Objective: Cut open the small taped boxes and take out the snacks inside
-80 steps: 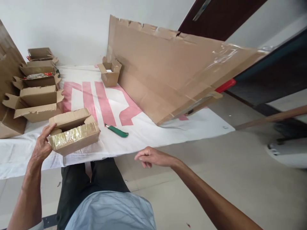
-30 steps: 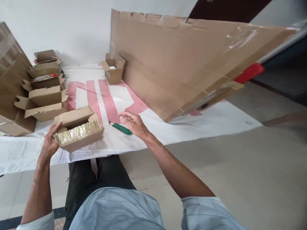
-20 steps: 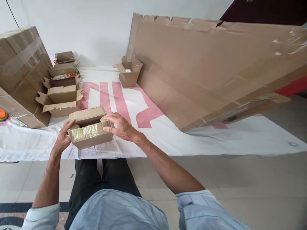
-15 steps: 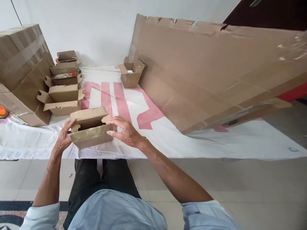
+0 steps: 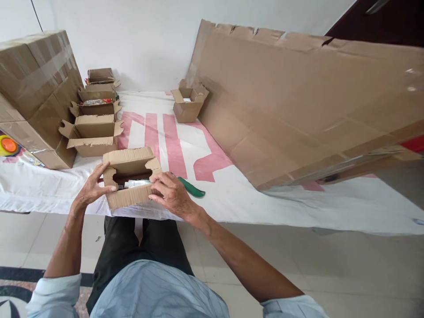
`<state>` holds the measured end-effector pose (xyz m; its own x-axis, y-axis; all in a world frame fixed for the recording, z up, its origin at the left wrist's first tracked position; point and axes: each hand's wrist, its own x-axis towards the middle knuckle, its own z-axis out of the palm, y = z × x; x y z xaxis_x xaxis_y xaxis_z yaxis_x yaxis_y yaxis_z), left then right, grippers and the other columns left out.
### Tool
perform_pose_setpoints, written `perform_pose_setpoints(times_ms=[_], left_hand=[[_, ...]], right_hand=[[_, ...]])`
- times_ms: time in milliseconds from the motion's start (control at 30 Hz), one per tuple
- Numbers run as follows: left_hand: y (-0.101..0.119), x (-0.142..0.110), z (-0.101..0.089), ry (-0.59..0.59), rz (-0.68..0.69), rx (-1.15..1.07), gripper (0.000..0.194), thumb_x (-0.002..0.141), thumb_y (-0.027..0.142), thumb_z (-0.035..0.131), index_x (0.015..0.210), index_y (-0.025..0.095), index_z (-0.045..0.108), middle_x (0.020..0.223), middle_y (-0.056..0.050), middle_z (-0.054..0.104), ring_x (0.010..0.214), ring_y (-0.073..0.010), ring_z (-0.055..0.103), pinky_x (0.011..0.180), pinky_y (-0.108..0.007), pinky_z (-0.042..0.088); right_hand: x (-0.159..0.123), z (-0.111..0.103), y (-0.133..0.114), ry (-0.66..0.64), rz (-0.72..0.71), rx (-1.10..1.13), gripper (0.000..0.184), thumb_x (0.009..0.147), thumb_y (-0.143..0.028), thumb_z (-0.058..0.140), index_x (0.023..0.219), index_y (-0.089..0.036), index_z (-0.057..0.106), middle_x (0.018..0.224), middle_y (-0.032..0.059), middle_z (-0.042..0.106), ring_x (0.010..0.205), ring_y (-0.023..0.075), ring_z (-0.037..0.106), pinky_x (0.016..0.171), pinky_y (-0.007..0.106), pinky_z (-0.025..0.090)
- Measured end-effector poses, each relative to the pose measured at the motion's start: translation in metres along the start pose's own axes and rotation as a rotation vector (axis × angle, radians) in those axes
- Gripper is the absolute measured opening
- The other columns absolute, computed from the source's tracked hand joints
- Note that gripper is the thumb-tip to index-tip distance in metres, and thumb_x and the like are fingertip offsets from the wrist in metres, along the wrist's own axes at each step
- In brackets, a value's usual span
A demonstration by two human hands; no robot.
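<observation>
A small cardboard box [image 5: 130, 197] stands near the table's front edge with its flaps raised and folded out. Inside it a white item [image 5: 138, 183] shows, too covered to name. My left hand [image 5: 92, 184] grips the box's left end, thumb on the side flap. At the right end my right hand [image 5: 172, 194] has its fingers closed on the side flap. Just past that hand lies a green-handled tool [image 5: 192, 187]; its other end is hidden.
Open cardboard boxes [image 5: 96, 146] line up at the left beside stacked, taped cartons [image 5: 39, 84]. Another small open box [image 5: 188, 110] stands at the back. A large cardboard sheet [image 5: 285, 106] leans over the right side of the white cloth [image 5: 225, 205]. An orange-and-yellow tape roll [image 5: 8, 145] lies far left.
The box's near flap has tipped outward, so its inside and the white item now show. My right fingers have closed in on the side flap. The green handle has come into sight.
</observation>
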<state>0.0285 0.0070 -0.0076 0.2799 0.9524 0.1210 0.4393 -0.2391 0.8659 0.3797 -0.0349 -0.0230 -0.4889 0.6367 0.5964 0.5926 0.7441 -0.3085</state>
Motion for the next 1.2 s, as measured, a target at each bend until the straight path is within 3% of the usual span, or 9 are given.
perform_pose_setpoints(times_ms=[133, 267, 533, 600, 700, 800, 867, 1033, 1200], left_hand=[[-0.005, -0.004, -0.006, -0.077, 0.02, 0.006, 0.137, 0.063, 0.078, 0.103, 0.179, 0.035, 0.044, 0.185, -0.018, 0.035, 0.169, -0.051, 0.038, 0.128, -0.065, 0.052], [-0.003, -0.011, -0.003, -0.082, 0.037, 0.063, 0.136, 0.068, 0.071, 0.103, 0.182, 0.036, 0.037, 0.182, -0.018, 0.036, 0.168, -0.0491, 0.039, 0.13, -0.068, 0.05], [0.008, -0.027, 0.007, -0.044, 0.079, 0.106, 0.129, 0.076, 0.067, 0.101, 0.182, 0.039, 0.033, 0.18, -0.016, 0.035, 0.168, -0.0484, 0.036, 0.128, -0.067, 0.052], [0.01, -0.032, 0.01, -0.044, 0.081, 0.115, 0.131, 0.076, 0.068, 0.101, 0.183, 0.04, 0.032, 0.18, -0.016, 0.035, 0.168, -0.0481, 0.036, 0.129, -0.067, 0.052], [0.011, -0.039, 0.014, -0.038, 0.089, 0.13, 0.132, 0.076, 0.068, 0.101, 0.184, 0.041, 0.03, 0.181, -0.015, 0.031, 0.168, -0.048, 0.036, 0.129, -0.067, 0.051], [0.012, -0.043, 0.017, -0.031, 0.102, 0.129, 0.132, 0.076, 0.067, 0.101, 0.184, 0.042, 0.03, 0.183, -0.015, 0.03, 0.169, -0.0487, 0.033, 0.128, -0.066, 0.052], [0.01, -0.043, 0.018, -0.024, 0.101, 0.114, 0.131, 0.076, 0.066, 0.101, 0.183, 0.041, 0.031, 0.183, -0.015, 0.03, 0.17, -0.0486, 0.033, 0.129, -0.066, 0.051], [0.003, -0.039, 0.017, 0.001, 0.075, 0.064, 0.127, 0.078, 0.066, 0.1, 0.182, 0.041, 0.033, 0.183, -0.016, 0.032, 0.17, -0.0482, 0.035, 0.128, -0.066, 0.052], [-0.005, -0.038, 0.018, 0.02, 0.081, 0.017, 0.128, 0.076, 0.069, 0.1, 0.182, 0.04, 0.035, 0.182, -0.018, 0.034, 0.17, -0.0501, 0.034, 0.127, -0.069, 0.052]], right_hand=[[0.001, 0.016, 0.004, -0.063, 0.096, -0.118, 0.01, 0.099, -0.018, 0.08, 0.105, -0.021, 0.073, 0.12, 0.016, 0.076, 0.107, 0.0347, 0.067, 0.092, 0.05, 0.052], [0.003, 0.023, 0.007, -0.061, 0.12, -0.149, 0.007, 0.1, -0.019, 0.077, 0.101, -0.023, 0.071, 0.116, 0.0144, 0.078, 0.107, 0.035, 0.065, 0.091, 0.048, 0.049], [0.012, -0.007, 0.0, -0.194, 0.075, -0.034, 0.026, 0.096, -0.03, 0.09, 0.114, -0.022, 0.072, 0.117, 0.0136, 0.078, 0.114, 0.035, 0.069, 0.096, 0.048, 0.054], [0.017, -0.015, -0.004, -0.264, 0.069, -0.008, 0.024, 0.098, -0.032, 0.089, 0.113, -0.021, 0.074, 0.115, 0.0131, 0.078, 0.115, 0.0342, 0.07, 0.097, 0.048, 0.054], [0.026, -0.021, -0.009, -0.37, 0.091, 0.077, 0.014, 0.106, -0.034, 0.08, 0.102, -0.022, 0.074, 0.105, 0.0089, 0.076, 0.104, 0.0281, 0.07, 0.092, 0.042, 0.053], [0.037, -0.021, -0.007, -0.462, 0.142, 0.212, 0.027, 0.116, -0.031, 0.061, 0.094, -0.023, 0.075, 0.098, 0.0056, 0.074, 0.091, 0.0216, 0.069, 0.087, 0.037, 0.052], [0.048, -0.018, 0.0, -0.516, 0.17, 0.249, 0.031, 0.116, -0.028, 0.056, 0.094, -0.022, 0.077, 0.1, 0.0062, 0.075, 0.092, 0.0212, 0.07, 0.089, 0.036, 0.052], [0.091, 0.006, 0.019, -0.658, 0.206, 0.187, 0.012, 0.105, -0.03, 0.072, 0.11, -0.023, 0.08, 0.116, 0.0086, 0.079, 0.11, 0.0275, 0.075, 0.094, 0.038, 0.057], [0.129, 0.044, 0.02, -0.943, 0.214, -0.021, 0.012, 0.083, -0.022, 0.09, 0.086, -0.021, 0.078, 0.107, 0.0138, 0.084, 0.107, 0.0345, 0.08, 0.085, 0.037, 0.06]])
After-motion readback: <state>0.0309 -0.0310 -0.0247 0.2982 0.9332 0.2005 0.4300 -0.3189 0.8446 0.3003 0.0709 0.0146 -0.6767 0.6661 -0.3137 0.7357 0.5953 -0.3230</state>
